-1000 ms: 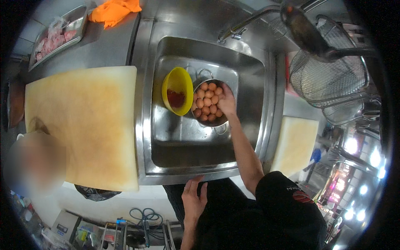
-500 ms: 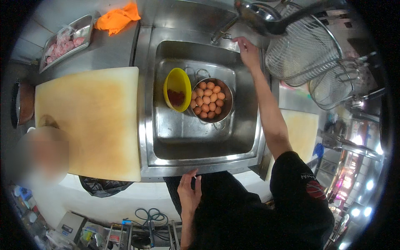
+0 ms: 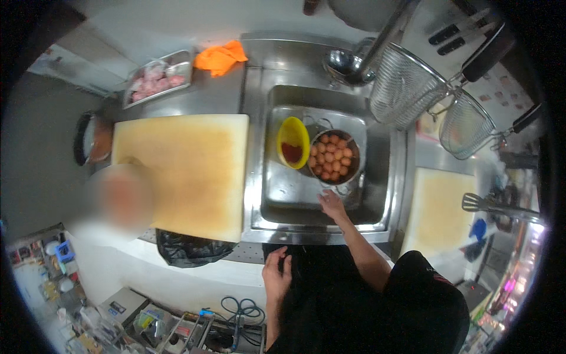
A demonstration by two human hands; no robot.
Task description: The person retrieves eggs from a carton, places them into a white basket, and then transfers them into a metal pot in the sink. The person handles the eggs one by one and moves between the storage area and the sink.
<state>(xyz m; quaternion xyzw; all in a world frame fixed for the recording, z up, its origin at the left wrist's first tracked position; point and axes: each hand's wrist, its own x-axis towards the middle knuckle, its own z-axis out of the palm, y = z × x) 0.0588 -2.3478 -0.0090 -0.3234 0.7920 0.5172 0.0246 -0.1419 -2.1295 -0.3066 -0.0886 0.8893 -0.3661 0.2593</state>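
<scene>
Several brown eggs fill a round metal pot inside the stainless steel sink. Against the pot's left side leans a tilted yellow bowl with some dark red liquid in it. My right hand reaches over the sink, just short of the pot's near loop handle, its fingers loosely extended and holding nothing. Whether a fingertip meets the handle, I cannot tell. In front of the sink's near edge hangs my left hand, thumb and fingers apart and nothing in them.
A large cutting board lies left of the sink, a smaller board right of it. Behind the large one are a tray of raw meat and an orange cloth. A ladle and wire strainers hang over the sink's right corner.
My right hand has left the tap at the back and come toward me, down to the pot's near side. My view has shifted, while my left hand stays by the front edge.
</scene>
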